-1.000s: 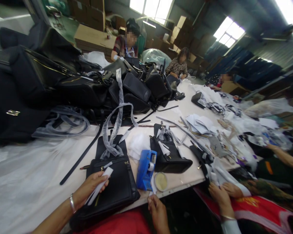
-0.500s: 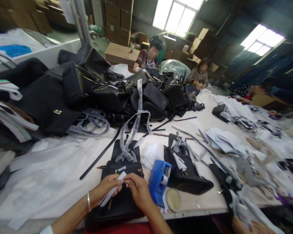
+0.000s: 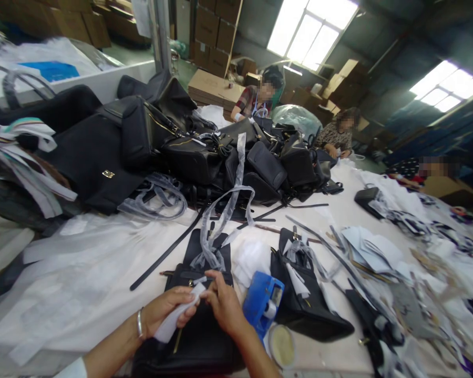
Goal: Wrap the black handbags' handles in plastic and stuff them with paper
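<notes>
A black handbag (image 3: 199, 341) lies on the table edge in front of me, its straps wrapped in clear film. My left hand (image 3: 166, 311), with a bangle on the wrist, is closed on a folded white paper strip (image 3: 176, 321) over the bag. My right hand (image 3: 223, 306) pinches the top end of that same strip, fingertips meeting the left hand's near the bag's zip. A blue tape dispenser (image 3: 262, 303) stands just right of my right hand.
A second black bag (image 3: 307, 304) and a round tin (image 3: 281, 345) lie right of the dispenser. A heap of black handbags (image 3: 173, 147) fills the back left. White sheets cover the left table (image 3: 63, 273); paper scraps clutter the right. Three people sit at the far end.
My right hand came up from the table edge near the dispenser and joined the left hand on the white strip. The view swung left and up.
</notes>
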Demonstrator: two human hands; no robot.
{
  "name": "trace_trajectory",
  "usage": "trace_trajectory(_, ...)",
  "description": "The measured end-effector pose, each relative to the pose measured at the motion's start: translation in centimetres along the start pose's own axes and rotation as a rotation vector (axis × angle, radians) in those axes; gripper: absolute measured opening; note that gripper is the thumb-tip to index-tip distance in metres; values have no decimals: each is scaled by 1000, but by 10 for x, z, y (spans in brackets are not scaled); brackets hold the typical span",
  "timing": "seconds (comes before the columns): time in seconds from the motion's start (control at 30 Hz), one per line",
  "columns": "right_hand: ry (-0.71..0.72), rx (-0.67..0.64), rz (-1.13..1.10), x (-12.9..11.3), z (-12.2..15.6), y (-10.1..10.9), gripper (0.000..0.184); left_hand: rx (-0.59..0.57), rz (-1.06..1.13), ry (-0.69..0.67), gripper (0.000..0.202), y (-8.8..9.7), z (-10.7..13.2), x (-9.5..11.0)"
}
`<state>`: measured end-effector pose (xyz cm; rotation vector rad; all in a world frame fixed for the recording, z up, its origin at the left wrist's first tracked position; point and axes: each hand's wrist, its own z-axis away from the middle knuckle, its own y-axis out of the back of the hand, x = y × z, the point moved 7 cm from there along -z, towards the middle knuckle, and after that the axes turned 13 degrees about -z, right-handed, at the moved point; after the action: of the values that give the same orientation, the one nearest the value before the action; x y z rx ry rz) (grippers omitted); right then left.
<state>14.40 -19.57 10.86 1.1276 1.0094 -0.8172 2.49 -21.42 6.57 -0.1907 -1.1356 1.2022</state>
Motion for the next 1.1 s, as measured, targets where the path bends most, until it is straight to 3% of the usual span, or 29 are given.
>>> trace_trajectory(0.1,-38,5,-24,12,-1,-18,33,-197,11,49,23,-20,0,0)
trace_trajectory(0.17,-75,16,-94,19,0,-27,25,-256,-13,59,26,-30,-2,2)
trace_trajectory(0.23,-107,102,-125,24,3,-23,20,-198,29,13,24,-28,-5,9)
trace_trajectory(0.33,-179,317,-92,28,13,7,22,-84,76,-47,19,-16,-5,15)
trace_trajectory(0.4,-252,387,-127,29,22,22,25,-30,42,-55,20,-10,-3,15)
trace_trajectory(0.47,-322,359,-215,27,30,24,30,33,-42,-80,22,-6,-3,14)
trace_trajectory(0.57,-368,299,-329,19,34,10,33,113,-221,-163,30,-8,-4,13)
trace_trajectory(0.73,-356,283,-368,17,25,-13,34,250,-479,-256,70,-8,-2,11)
trace_trajectory(0.9,-339,225,-450,21,11,-19,33,385,-727,-275,66,-3,3,16)
trace_trajectory(1.1,-312,226,-408,29,5,-17,31,321,-568,-200,69,0,4,9)
